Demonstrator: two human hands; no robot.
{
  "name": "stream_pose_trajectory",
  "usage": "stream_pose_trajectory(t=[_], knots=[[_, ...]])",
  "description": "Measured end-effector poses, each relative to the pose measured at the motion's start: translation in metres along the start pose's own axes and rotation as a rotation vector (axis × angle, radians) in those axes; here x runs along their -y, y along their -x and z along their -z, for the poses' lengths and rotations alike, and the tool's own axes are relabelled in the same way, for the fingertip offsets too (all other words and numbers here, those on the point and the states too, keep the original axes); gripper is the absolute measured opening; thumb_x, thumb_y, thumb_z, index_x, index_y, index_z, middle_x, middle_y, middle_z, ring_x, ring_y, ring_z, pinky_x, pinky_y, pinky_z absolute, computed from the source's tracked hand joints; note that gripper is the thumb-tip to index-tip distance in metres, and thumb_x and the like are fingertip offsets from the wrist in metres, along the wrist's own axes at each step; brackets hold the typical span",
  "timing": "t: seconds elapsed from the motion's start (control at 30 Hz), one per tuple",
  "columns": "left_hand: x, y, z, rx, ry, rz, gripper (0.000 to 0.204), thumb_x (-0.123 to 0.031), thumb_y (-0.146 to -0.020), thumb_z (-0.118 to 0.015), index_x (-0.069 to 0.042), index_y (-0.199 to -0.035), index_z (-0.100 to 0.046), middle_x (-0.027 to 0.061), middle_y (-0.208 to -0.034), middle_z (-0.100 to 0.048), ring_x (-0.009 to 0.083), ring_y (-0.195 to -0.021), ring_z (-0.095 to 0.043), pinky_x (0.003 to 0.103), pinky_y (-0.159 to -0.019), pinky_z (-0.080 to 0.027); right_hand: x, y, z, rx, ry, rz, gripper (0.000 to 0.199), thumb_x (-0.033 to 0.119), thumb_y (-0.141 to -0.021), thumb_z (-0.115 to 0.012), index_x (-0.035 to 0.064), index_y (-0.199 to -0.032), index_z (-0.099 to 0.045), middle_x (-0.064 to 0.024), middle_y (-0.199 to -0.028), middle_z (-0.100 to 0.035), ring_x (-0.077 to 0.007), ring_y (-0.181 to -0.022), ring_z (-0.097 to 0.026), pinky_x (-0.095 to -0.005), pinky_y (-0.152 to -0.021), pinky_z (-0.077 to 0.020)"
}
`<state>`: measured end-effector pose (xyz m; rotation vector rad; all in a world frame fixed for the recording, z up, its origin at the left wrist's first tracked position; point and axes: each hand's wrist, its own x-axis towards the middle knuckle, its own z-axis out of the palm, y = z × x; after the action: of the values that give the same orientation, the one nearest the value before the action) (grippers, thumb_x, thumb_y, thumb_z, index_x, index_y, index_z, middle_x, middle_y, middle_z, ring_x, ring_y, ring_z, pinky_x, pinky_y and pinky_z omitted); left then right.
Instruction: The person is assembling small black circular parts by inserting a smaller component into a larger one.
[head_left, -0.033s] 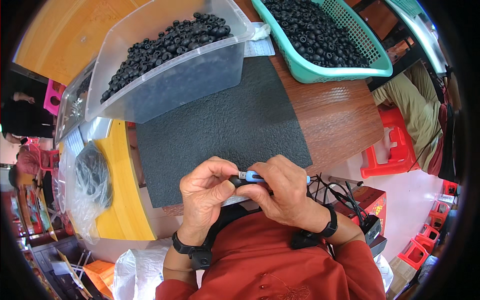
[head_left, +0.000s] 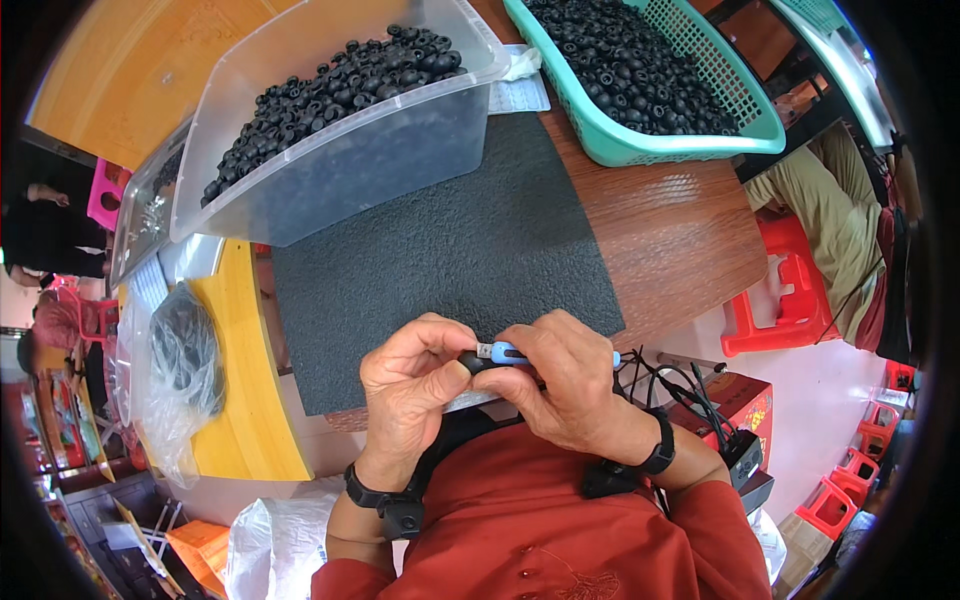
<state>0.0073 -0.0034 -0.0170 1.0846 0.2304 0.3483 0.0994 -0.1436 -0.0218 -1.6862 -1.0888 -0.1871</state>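
Observation:
Above my lap, at the near edge of the dark mat [head_left: 450, 260], both hands meet. Thumb and fingers of my left hand [head_left: 415, 375] pinch a small round black part [head_left: 470, 362], like the hollow black pieces in the bins. My right hand [head_left: 565, 380] is closed around a slim blue utility knife [head_left: 508, 353] with a dark slot and a metal tip. That tip points left and is at the black part; whether it cuts into it I cannot tell. My right fingers hide much of the knife's handle.
A clear plastic bin [head_left: 340, 190] of black pieces stands on the mat's far side. Right of it is a turquoise basket [head_left: 640, 150] of similar pieces. A clear bag [head_left: 185, 350] lies on the yellow table at left. Cables [head_left: 690, 390] and red stools [head_left: 790, 290] are at right.

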Motion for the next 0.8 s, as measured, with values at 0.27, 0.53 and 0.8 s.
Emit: stream_pose_trajectory(t=[0.27,0.53,0.8], knots=[[0.002,0.000,-0.003,-0.051,0.064,0.031,0.026,-0.002,-0.076,-0.075,0.004,-0.097,-0.060,0.0107,-0.094,-0.060,0.0147,-0.084,-0.058,0.024,-0.077,-0.048,-0.002,-0.003,-0.002,-0.003,0.062,0.032,0.027,0.022,-0.079,-0.073,-0.0007,-0.085,-0.060,-0.0084,-0.067,-0.051,-0.0230,-0.054,-0.050,-0.0339,-0.047,-0.0393],[0.009,0.001,-0.001,-0.058,0.039,-0.004,0.025,-0.001,-0.077,-0.074,0.002,-0.096,-0.059,0.0103,-0.093,-0.059,0.0139,-0.082,-0.057,0.024,-0.073,-0.049,-0.003,-0.001,-0.002,-0.007,0.109,0.050,0.025,0.022,-0.081,-0.071,-0.0007,-0.084,-0.060,-0.0080,-0.065,-0.050,-0.0221,-0.054,-0.050,-0.0333,-0.046,-0.0392],[0.009,0.002,0.000,-0.036,0.095,-0.015,0.023,-0.002,-0.078,-0.074,0.003,-0.097,-0.061,0.0100,-0.099,-0.060,0.0135,-0.085,-0.059,0.025,-0.072,-0.052,-0.004,-0.001,-0.002,-0.009,0.086,0.062,0.024,0.019,-0.078,-0.073,-0.0008,-0.084,-0.060,-0.0082,-0.065,-0.050,-0.0223,-0.054,-0.050,-0.0334,-0.046,-0.0395]])
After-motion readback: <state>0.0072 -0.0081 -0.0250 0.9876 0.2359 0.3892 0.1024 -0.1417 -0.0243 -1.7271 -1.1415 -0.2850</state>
